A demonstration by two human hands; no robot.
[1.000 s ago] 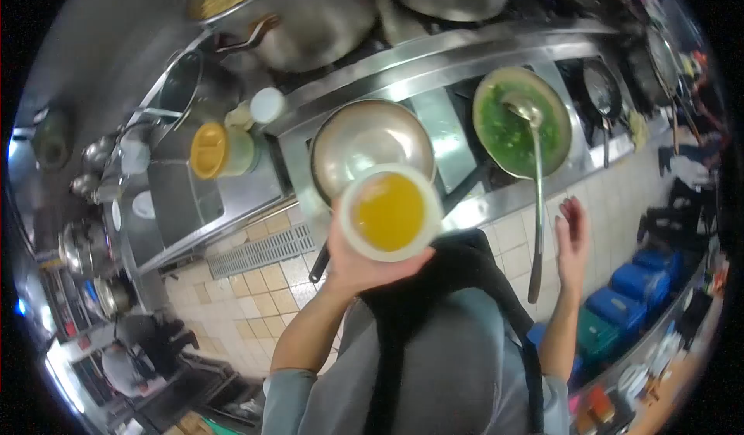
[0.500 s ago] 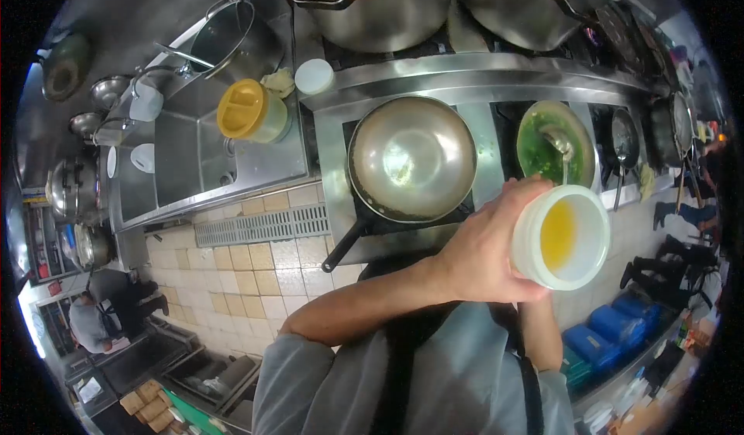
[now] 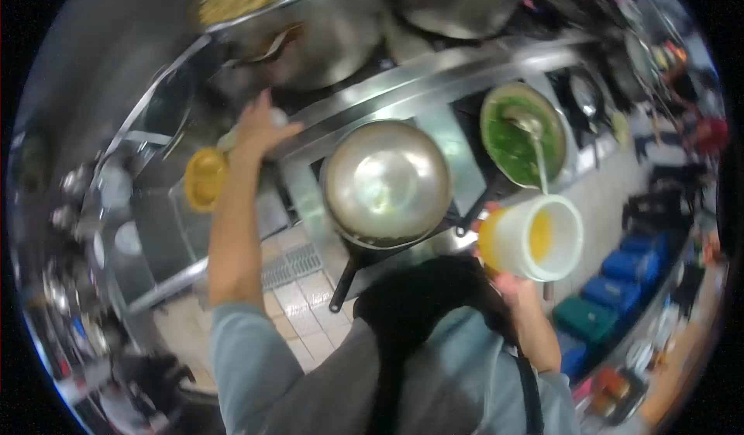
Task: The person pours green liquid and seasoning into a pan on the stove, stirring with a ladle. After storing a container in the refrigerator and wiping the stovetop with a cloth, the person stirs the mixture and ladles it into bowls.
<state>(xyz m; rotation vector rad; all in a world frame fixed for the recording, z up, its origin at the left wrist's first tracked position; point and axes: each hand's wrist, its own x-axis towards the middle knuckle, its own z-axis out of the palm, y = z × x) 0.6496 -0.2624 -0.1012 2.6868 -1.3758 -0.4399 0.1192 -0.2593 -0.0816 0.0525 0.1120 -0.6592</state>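
My right hand (image 3: 504, 280) is wrapped around a white plastic tub (image 3: 570, 237) with yellow liquid (image 3: 540, 236) inside. The tub is tilted so its mouth faces me. Stretched out over the counter between sink and stove is my left hand (image 3: 260, 129), its thumb and fingers apart. A round white lid (image 3: 279, 117) shows partly behind that hand; whether they touch I cannot tell. Below my hands stands a bare steel wok (image 3: 385, 183) with a black handle. A pan of green food (image 3: 511, 144) with a ladle (image 3: 535, 136) in it is beyond the tub.
Large steel pots (image 3: 333, 36) stand along the back of the stove. At left, a container with a yellow lid (image 3: 205, 179) is by the sink (image 3: 151, 237). Blue bins (image 3: 608, 291) line the lower right. Other people are at the far right and lower left.
My left hand has let go of the tub and swung up and left to the lid. The tub stays in my right hand. My view has shifted and tilted.
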